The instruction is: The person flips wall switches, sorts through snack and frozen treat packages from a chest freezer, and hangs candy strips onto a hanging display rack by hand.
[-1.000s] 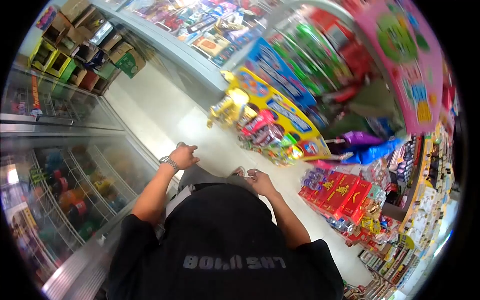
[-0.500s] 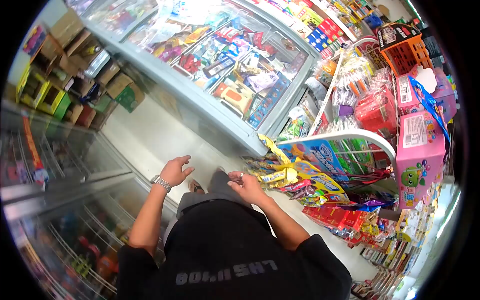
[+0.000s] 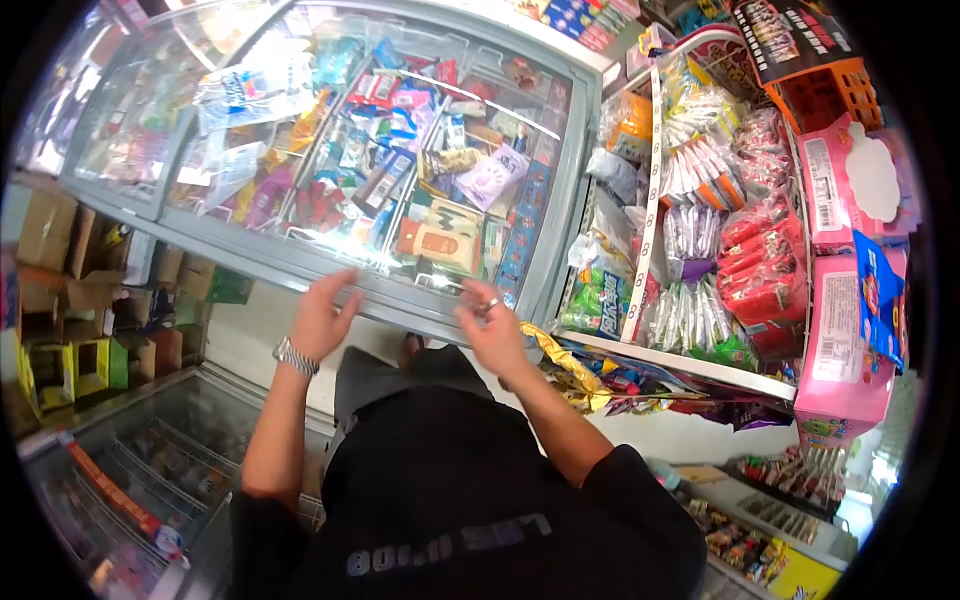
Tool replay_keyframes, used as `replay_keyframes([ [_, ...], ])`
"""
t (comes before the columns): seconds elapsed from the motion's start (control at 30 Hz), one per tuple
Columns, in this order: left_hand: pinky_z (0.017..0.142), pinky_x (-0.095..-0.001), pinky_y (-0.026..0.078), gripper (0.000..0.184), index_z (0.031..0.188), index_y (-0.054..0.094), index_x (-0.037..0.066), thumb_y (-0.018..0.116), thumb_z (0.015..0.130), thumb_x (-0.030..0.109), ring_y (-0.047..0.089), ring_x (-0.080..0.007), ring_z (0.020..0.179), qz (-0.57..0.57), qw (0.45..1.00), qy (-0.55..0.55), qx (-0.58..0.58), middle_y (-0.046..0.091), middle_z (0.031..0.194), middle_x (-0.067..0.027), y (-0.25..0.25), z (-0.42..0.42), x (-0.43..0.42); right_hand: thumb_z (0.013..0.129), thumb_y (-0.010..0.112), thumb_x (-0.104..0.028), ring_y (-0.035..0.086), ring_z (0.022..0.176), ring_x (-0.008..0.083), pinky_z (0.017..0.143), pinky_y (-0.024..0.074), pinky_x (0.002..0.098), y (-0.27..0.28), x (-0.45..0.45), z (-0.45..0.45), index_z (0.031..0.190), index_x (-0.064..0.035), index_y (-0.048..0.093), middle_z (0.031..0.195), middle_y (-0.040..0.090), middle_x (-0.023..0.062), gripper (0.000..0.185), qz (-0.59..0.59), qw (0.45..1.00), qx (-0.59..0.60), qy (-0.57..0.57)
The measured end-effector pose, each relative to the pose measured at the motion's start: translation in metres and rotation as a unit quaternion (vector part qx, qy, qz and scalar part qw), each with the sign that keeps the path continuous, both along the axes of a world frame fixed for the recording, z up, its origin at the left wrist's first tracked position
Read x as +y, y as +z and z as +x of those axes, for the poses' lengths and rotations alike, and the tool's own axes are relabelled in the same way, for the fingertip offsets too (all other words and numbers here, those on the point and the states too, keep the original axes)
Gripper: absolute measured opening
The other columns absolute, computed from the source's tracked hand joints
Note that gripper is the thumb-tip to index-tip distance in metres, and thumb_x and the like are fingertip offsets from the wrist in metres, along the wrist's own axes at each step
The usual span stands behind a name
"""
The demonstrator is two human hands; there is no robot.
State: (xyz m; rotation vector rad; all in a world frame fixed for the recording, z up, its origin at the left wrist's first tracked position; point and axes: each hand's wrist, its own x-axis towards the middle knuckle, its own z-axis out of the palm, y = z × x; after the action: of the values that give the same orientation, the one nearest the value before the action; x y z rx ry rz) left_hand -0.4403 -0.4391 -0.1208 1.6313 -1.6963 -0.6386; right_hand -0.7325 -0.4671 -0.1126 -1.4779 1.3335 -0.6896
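A chest freezer (image 3: 385, 312) with a glass top stands in front of me, full of colourful ice-cream packets. Over its near edge, my left hand (image 3: 325, 315) is open with the fingers spread and nothing in it; a metal watch circles the wrist. My right hand (image 3: 490, 328), wearing a ring, is open and empty near the freezer's front right corner. Whether either hand touches the edge I cannot tell. A beige packet (image 3: 440, 243) and a pale purple packet (image 3: 493, 177) show under the glass between and beyond my hands.
To the right is a rack of wrapped sweets (image 3: 695, 235), with pink boxes (image 3: 835, 340) and an orange basket (image 3: 835, 98) beside it. Stacked open cartons (image 3: 75, 345) stand at the left. Another glass-topped unit (image 3: 150, 470) is at the lower left.
The view has swung toward the chest freezer, which now fills the upper middle. Both hands have come from above the floor to the freezer's front edge, staying empty.
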Motion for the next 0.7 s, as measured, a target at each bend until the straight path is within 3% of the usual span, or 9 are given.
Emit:
replay_keyframes([
  [0.07,0.081,-0.0384,0.054,0.032,0.117,0.064,0.005,0.070,0.087,0.013,0.067,-0.0343,0.096,-0.014,1.000,-0.002,0.002,0.069,0.108,-0.0171,-0.012,0.007,-0.045,0.092,0.064,-0.007,0.061,0.109,0.0194,0.089,0.0520,0.0327,0.000,-0.021,-0.006,0.135,-0.0042,0.050,0.124,0.060,0.0132,0.045,0.024,0.996,-0.032,-0.080],
  [0.17,0.078,-0.0382,0.055,0.032,0.118,0.064,0.007,0.069,0.087,0.012,0.067,-0.0341,0.092,0.019,0.993,-0.028,0.115,0.068,0.107,-0.0168,-0.030,0.002,-0.125,0.093,0.063,-0.005,0.058,0.112,0.0194,0.095,0.0489,0.0324,-0.014,-0.053,-0.023,0.136,0.0010,0.046,0.129,0.056,0.0136,0.047,-0.010,0.978,-0.083,-0.193],
  [0.27,0.071,-0.0381,0.055,0.030,0.117,0.065,0.011,0.068,0.087,0.013,0.068,-0.0308,0.086,0.036,0.987,-0.057,0.149,0.069,0.099,-0.0130,-0.057,-0.007,-0.187,0.093,0.062,-0.004,0.056,0.114,0.0191,0.099,0.0462,0.0322,-0.002,-0.081,-0.028,0.136,0.0022,0.045,0.130,0.055,0.0140,0.047,-0.020,0.955,-0.007,-0.296],
  [0.33,0.065,-0.0383,0.054,0.029,0.116,0.066,0.013,0.067,0.087,0.015,0.067,-0.0271,0.080,-0.009,0.995,-0.092,0.037,0.070,0.090,-0.0080,-0.064,-0.011,-0.210,0.093,0.063,-0.005,0.057,0.114,0.0197,0.099,0.0464,0.0325,0.004,-0.091,-0.025,0.136,0.0021,0.045,0.130,0.055,0.0143,0.047,-0.013,0.938,-0.008,-0.345],
  [0.4,0.063,-0.0387,0.053,0.027,0.112,0.067,0.014,0.066,0.086,0.016,0.066,-0.0257,0.075,-0.015,0.996,-0.080,0.041,0.069,0.083,-0.0047,-0.069,-0.013,-0.215,0.092,0.064,-0.007,0.057,0.113,0.0203,0.099,0.0466,0.0329,0.004,-0.113,-0.029,0.135,0.0019,0.046,0.131,0.056,0.0147,0.047,-0.012,0.923,-0.016,-0.384],
  [0.47,0.065,-0.0350,0.053,0.023,0.105,0.070,0.011,0.070,0.082,0.012,0.067,-0.0232,0.073,-0.041,0.996,-0.083,-0.008,0.069,0.083,-0.0055,-0.069,-0.010,-0.215,0.091,0.067,-0.012,0.057,0.116,0.0231,0.099,0.0465,0.0337,-0.003,-0.143,-0.041,0.134,0.0035,0.046,0.133,0.054,0.0172,0.051,0.004,0.921,0.142,-0.364],
  [0.57,0.065,-0.0355,0.053,0.021,0.101,0.071,0.012,0.071,0.080,0.011,0.066,-0.0249,0.073,-0.055,0.992,-0.110,0.023,0.067,0.080,-0.0052,-0.066,-0.004,-0.220,0.086,0.072,-0.018,0.060,0.110,0.0338,0.089,0.0524,0.0416,-0.003,-0.227,-0.042,0.135,0.0025,0.046,0.123,0.057,0.0224,0.059,-0.156,0.828,0.449,-0.296],
  [0.63,0.066,-0.0364,0.054,0.021,0.100,0.071,0.012,0.071,0.079,0.010,0.066,-0.0256,0.073,-0.025,0.991,-0.125,0.032,0.068,0.080,-0.0050,-0.066,-0.001,-0.222,0.087,0.071,-0.026,0.063,0.103,0.0406,0.086,0.0512,0.0450,-0.018,-0.279,-0.061,0.125,0.0017,0.055,0.118,0.060,0.0228,0.050,-0.282,0.728,0.569,-0.257],
  [0.7,0.072,-0.0376,0.054,0.026,0.107,0.069,0.010,0.069,0.081,0.008,0.066,-0.0276,0.077,0.017,0.987,-0.147,0.062,0.070,0.089,-0.0076,-0.064,-0.002,-0.223,0.087,0.071,-0.026,0.063,0.099,0.0412,0.084,0.0510,0.0470,-0.022,-0.303,-0.083,0.115,0.0011,0.059,0.112,0.061,0.0224,0.040,-0.203,0.739,0.582,-0.274],
])
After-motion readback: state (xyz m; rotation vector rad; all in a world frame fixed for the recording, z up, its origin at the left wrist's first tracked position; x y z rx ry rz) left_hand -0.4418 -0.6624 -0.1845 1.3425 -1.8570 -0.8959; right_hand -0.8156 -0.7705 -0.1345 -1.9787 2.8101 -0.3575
